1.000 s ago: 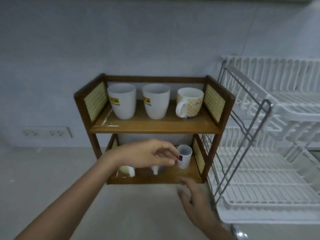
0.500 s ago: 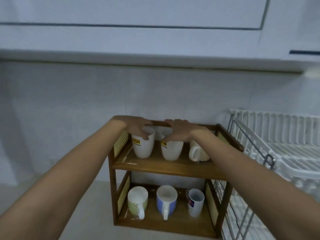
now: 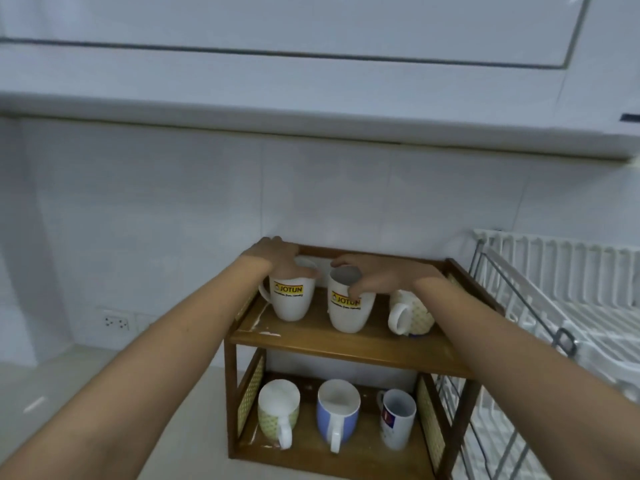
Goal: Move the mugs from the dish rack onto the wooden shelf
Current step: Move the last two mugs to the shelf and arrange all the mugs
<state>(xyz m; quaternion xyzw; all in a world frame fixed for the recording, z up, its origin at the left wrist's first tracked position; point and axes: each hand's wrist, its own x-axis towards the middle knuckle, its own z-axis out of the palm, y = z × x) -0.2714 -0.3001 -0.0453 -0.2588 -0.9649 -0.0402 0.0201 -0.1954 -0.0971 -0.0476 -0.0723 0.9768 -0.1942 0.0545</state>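
The wooden shelf (image 3: 343,346) has two tiers. On the top tier stand two white mugs with yellow labels. My left hand (image 3: 277,259) grips the rim of the left white mug (image 3: 291,299). My right hand (image 3: 377,277) grips the rim of the middle white mug (image 3: 349,313), which tilts slightly. A patterned cream mug (image 3: 412,313) stands to their right, partly hidden by my right forearm. The bottom tier holds a green-patterned mug (image 3: 277,414), a blue mug (image 3: 337,414) and a small white mug (image 3: 396,422). The white dish rack (image 3: 568,299) stands at the right, with no mugs visible.
A tiled wall rises behind the shelf, with an overhead cabinet (image 3: 311,64) above. A wall socket (image 3: 116,322) sits low on the left. The pale countertop (image 3: 104,375) spreads left of the shelf. The rack's metal frame (image 3: 519,306) stands close to the shelf's right side.
Both hands rose from the bottom tier to the top tier and took hold of the two white mugs. The middle mug has shifted forward and now tilts. The view tilted upward.
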